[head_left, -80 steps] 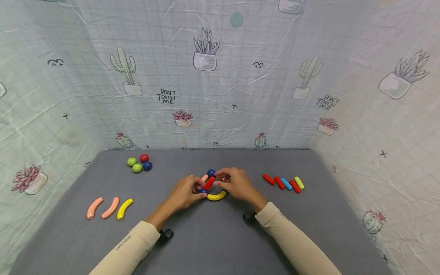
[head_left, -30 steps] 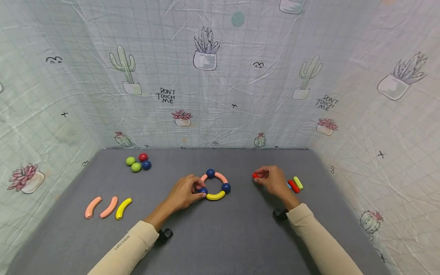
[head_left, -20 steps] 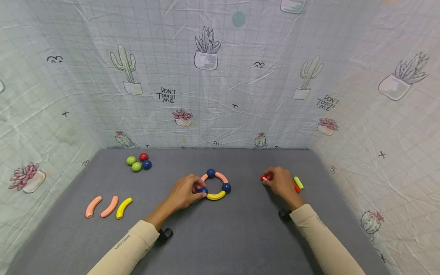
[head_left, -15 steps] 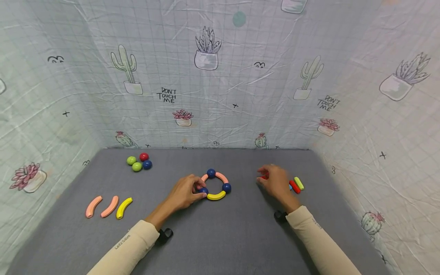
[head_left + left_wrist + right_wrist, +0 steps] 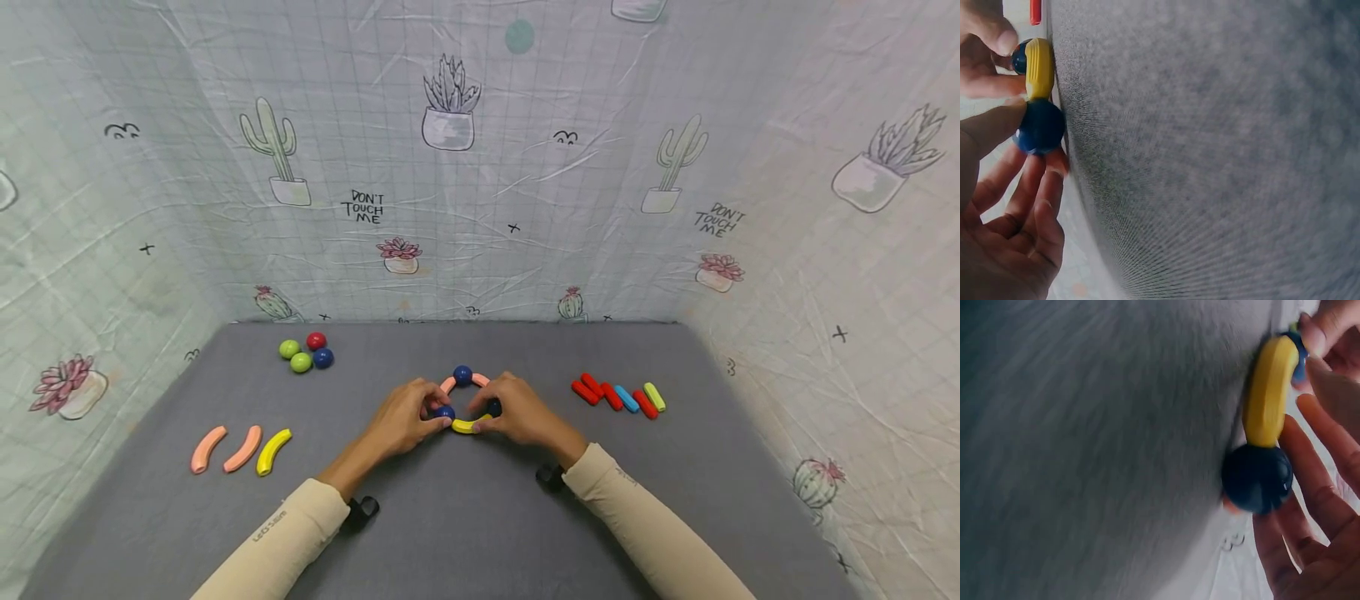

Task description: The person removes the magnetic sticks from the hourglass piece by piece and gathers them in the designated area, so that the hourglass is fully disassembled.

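A ring of curved rods and blue balls lies mid-table. My left hand (image 5: 405,419) pinches its left blue ball (image 5: 1040,127) between thumb and fingers. A yellow curved rod (image 5: 1269,394) joins that ball to the right blue ball (image 5: 1257,479). My right hand (image 5: 517,410) is around the right ball, partly hiding it in the head view. In the right wrist view its fingers lie behind that ball, the thumb apart from it; contact is unclear. The back blue ball (image 5: 462,375) sits between two pink curved rods (image 5: 447,385), partly covered by the hands.
Short straight rods lie at right: several red rods (image 5: 584,392), a blue rod (image 5: 626,398) and a yellow-green rod (image 5: 655,397). At left are two pink curved rods (image 5: 207,449) and a yellow one (image 5: 273,452). Green (image 5: 301,362), red and blue balls cluster at back left.
My right hand has let go of the red rod, which lies among the other straight rods, and has moved left to the ring. My left hand stays on its blue ball.
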Available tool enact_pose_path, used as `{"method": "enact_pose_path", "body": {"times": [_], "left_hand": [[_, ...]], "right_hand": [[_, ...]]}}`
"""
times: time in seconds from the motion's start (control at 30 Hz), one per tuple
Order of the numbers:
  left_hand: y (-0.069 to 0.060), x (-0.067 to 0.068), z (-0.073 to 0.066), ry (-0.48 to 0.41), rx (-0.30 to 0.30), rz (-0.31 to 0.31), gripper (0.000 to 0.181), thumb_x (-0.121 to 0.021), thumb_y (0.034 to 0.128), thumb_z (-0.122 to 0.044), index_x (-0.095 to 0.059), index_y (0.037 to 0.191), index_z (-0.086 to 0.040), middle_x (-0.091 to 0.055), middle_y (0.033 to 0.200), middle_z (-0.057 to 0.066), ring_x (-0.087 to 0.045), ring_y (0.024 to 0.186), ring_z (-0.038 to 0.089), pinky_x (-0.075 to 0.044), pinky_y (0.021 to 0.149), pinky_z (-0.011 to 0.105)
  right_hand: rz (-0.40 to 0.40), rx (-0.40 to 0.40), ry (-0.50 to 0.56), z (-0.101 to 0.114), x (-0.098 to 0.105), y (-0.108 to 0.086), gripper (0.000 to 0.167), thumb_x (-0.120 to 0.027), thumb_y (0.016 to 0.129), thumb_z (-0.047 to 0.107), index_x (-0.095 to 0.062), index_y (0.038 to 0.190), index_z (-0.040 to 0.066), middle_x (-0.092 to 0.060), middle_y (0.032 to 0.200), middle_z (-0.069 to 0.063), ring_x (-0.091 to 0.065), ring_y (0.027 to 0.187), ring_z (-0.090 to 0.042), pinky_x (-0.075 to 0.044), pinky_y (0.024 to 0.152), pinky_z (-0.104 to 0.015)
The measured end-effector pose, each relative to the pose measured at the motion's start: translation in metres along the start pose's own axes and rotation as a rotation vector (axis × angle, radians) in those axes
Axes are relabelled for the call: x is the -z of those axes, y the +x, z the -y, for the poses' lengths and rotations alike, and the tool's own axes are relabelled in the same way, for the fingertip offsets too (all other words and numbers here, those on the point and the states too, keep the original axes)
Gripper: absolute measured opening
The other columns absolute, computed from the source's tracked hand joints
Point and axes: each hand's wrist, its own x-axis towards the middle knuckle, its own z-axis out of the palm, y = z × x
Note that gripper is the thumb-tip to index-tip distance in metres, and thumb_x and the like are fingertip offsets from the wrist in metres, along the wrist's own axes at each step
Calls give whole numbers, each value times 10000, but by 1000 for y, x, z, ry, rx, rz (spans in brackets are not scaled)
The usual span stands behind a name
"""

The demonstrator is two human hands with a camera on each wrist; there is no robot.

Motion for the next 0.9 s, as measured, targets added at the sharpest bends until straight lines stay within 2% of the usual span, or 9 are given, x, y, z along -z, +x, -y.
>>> {"method": "enact_pose_path", "body": {"times": [0.1,0.23,0.4,0.63,0.9], "left_hand": [[1,-1,1,18,-8,-14,198,-868,906,-224,-768,1068,-168,-656,949,20,-591,771,145,-472,689,251],[0,0,1,30,-10,-22,207,-855,918,-212,-766,1098,-161,-661,978,42,-601,774,157,-478,689,254],[0,0,-1,48,-22,-28,236,-838,932,-188,-750,1143,-127,-649,1005,54,-589,781,158,-477,696,254],[4,0,4,83,6,-59,262,-805,955,-139,-735,1203,-89,-630,1058,72,-532,767,114,-468,703,265],[15,6,10,126,19,-54,264,-774,965,-99,-738,1225,-79,-629,1097,99,-533,824,164,-460,738,323]], "right_hand": [[45,29,-71,3,-8,7,262,-908,856,284,-845,1102,220,-810,1053,105,-573,963,-125,-470,908,-374],[59,46,-126,5,-13,11,260,-913,847,252,-846,1098,249,-809,1040,131,-583,950,-118,-468,915,-377],[57,50,-98,7,-11,11,263,-915,834,188,-850,1086,223,-817,1028,109,-605,957,-133,-480,899,-364],[94,71,-70,5,-11,9,258,-907,842,166,-851,1089,211,-820,1038,107,-651,1017,-99,-518,960,-330],[92,52,1,-2,-1,2,255,-899,856,178,-850,1103,216,-811,1070,112,-622,1073,-122,-513,993,-376]]}}
